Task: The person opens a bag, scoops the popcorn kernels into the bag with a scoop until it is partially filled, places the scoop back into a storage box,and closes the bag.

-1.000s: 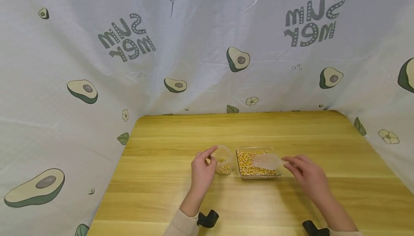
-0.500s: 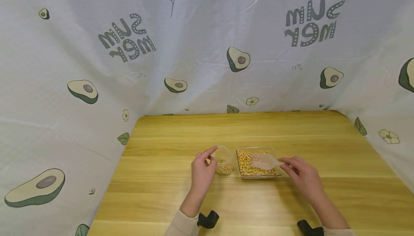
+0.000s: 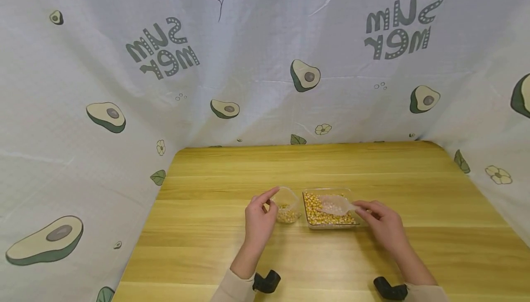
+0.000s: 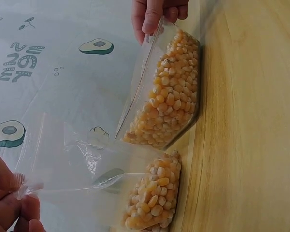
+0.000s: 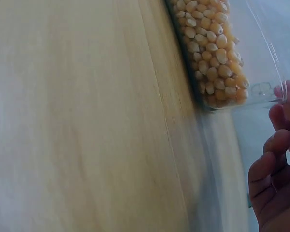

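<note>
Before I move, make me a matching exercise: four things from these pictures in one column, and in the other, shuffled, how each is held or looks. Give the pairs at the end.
Things
1. Bag
2. Scoop
3. Box
4. Table

Places and looks
A. Held by the right fingers
B. Rectangular and clear-walled, with corn inside
C. Yellowish and wood-grained
D. Held near its top by the left fingers

Right pairs
1-D, 2-A, 3-B, 4-C
</note>
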The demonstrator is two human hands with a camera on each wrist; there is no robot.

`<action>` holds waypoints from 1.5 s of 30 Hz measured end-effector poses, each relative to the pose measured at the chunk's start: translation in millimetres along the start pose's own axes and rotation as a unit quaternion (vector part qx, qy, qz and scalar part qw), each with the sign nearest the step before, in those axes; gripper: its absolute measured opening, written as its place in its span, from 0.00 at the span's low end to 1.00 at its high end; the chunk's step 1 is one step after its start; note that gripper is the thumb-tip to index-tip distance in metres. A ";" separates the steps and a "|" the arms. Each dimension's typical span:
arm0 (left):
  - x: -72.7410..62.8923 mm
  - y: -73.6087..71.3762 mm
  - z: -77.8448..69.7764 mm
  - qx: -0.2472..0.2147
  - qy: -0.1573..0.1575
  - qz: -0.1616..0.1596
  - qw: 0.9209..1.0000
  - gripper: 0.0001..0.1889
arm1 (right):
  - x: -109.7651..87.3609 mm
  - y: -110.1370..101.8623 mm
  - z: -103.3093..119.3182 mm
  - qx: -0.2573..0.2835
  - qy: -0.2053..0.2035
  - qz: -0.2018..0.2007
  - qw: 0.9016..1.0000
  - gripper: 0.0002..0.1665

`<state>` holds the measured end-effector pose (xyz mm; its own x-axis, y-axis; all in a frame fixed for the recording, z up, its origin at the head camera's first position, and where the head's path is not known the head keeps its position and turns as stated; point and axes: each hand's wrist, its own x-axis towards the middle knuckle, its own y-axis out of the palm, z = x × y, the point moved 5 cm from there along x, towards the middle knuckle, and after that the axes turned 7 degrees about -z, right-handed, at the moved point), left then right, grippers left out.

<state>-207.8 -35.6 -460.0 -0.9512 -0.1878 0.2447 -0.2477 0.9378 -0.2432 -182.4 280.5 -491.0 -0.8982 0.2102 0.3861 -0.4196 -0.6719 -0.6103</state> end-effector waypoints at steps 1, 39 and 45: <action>-0.1 0.0 -0.2 0.000 0.000 0.000 1.000 0.21 | 0.2 0.5 -1.3 0.005 0.009 0.004 1.000 0.10; -1.1 -1.4 -2.6 0.004 -0.005 -0.018 1.000 0.20 | -7.6 11.9 -28.4 0.213 0.168 0.025 0.962 0.15; -1.2 -0.6 -1.2 -0.003 -0.011 -0.013 1.000 0.20 | -8.1 12.0 -27.6 0.225 0.171 0.027 0.959 0.15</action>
<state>-206.2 -35.6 -459.0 -0.9482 -0.2182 0.2310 -0.2713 0.9344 -0.2307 -183.8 290.3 -520.5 -0.9396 0.3358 0.0655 -0.3417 -0.9107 -0.2321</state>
